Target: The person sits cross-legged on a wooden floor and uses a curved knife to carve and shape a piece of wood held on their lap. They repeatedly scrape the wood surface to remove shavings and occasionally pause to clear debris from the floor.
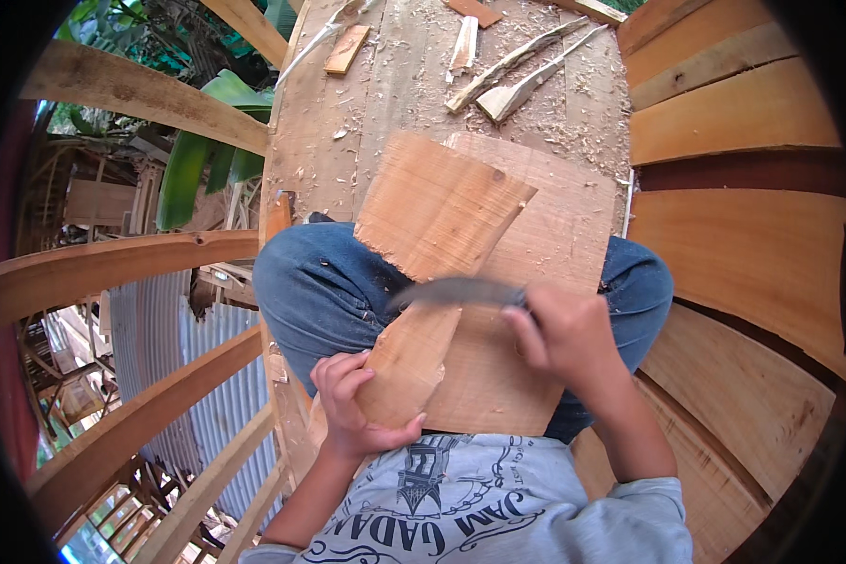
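Observation:
My right hand (573,334) is wrapped round the handle of a curved knife (456,291). Its dark blade, slightly blurred, points left and lies across the narrow waist of a flat wooden piece (442,207). That piece is broad at its far end and tapers to a narrower near end, with rough, chipped edges at the waist. My left hand (352,409) grips the near end, fingers over the left edge and thumb along the bottom. Beneath is a wide wooden board (559,244), resting across my lap between my bent knees. The blade hides part of the waist.
Wood shavings litter the plank floor (404,75) ahead. Two long carved sticks (522,89) and small offcuts (348,49) lie there. A slatted wooden wall (738,258) stands at right, a wooden railing (122,249) at left. Beyond the railing are corrugated metal sheets (221,367) and green leaves (197,179).

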### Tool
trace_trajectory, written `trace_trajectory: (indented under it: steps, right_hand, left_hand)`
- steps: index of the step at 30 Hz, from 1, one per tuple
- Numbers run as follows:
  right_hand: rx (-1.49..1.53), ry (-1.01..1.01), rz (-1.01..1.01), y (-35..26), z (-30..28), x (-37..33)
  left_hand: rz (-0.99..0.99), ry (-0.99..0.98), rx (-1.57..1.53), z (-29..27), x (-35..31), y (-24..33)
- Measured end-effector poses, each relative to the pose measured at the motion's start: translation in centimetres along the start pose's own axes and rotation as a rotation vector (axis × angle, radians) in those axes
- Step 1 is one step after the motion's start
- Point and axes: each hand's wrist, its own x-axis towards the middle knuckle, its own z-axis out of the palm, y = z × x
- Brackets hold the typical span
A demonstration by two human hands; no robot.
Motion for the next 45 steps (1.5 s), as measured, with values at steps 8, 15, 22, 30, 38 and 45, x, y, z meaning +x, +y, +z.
trace_trajectory:
  steps: [8, 15, 22, 30, 38, 45]
  right_hand:
    - [0.047, 0.089, -0.053, 0.7, 0.9, 0.1]
    - [0.014, 0.195, 0.075, 2.6, -0.1, 0.1]
    - [0.192, 0.219, 0.279, 2.5, 0.2, -0.7]
    - [0.249, 0.208, 0.319, 1.8, 0.2, -0.7]
    - [0.294, 0.183, 0.204, 0.3, 0.5, -1.0]
    - [0.229, 0.283, 0.178, 1.0, -0.7, -1.1]
  left_hand:
    - [-0.001, -0.043, 0.029, -0.1, 0.0, 0.2]
    - [-0.003, -0.005, 0.003, 0.0, 0.0, 0.1]
    - [0.000, -0.005, 0.010, -0.1, 0.2, 0.2]
    - [-0.007, -0.007, 0.001, -0.3, 0.2, 0.3]
    - [-0.013, -0.015, -0.012, -0.7, 0.3, 0.5]
    - [-0.019, -0.015, -0.010, -0.7, 0.3, 0.5]
